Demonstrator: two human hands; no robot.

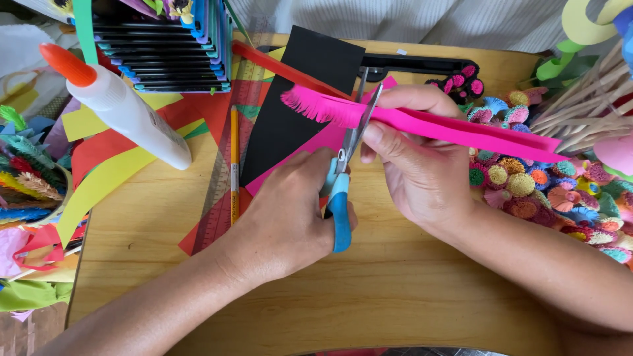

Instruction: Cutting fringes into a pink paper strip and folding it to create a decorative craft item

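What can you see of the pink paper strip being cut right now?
The pink paper strip is bright magenta, long and narrow, apparently folded lengthwise, thin craft paper. Its left end is already snipped into a fine fringe; the rest is uncut. It is held above the wooden table, slanting down toward the right. The right hand pinches it near the middle, thumb under and fingers over. The scissors, blue-handled in the left hand, have their blades across it just right of the fringe.
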